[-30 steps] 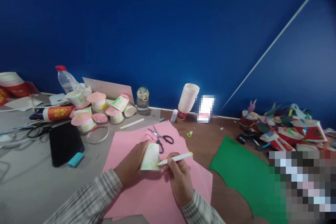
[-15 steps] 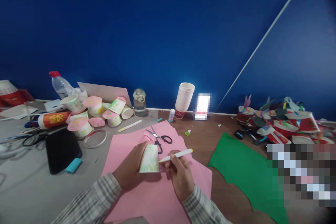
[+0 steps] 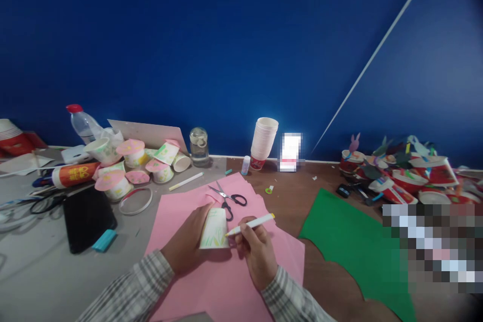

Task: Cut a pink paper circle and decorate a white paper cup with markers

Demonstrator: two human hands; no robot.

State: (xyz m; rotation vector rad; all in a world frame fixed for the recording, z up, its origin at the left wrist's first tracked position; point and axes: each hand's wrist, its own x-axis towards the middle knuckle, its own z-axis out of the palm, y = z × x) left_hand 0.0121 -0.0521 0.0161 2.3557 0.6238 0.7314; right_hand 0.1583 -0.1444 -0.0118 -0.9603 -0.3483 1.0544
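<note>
My left hand (image 3: 186, 239) is closed round a white paper cup (image 3: 214, 229), whose wider rim faces down towards me. Green and yellow marks run across the cup's side. In my right hand (image 3: 257, 251) I grip a white marker (image 3: 251, 224) with a yellow end; its tip touches the right side of the cup or sits just beside it. Under both hands lies a stack of pink paper (image 3: 188, 292). Black-handled scissors (image 3: 228, 196) rest open on the paper just beyond the cup.
Decorated cups (image 3: 130, 153) with pink tops cluster at the left, near a black tablet-like slab (image 3: 88, 219). A glass jar (image 3: 199, 148), a glue stick (image 3: 245, 165) and stacked cups (image 3: 264, 141) stand along the wall. Green paper (image 3: 350, 246) lies right, below piled red cups (image 3: 411, 181).
The marker and my right hand have shifted slightly, bringing the tip lower and closer onto the cup's side. My left hand keeps its hold on the cup.
</note>
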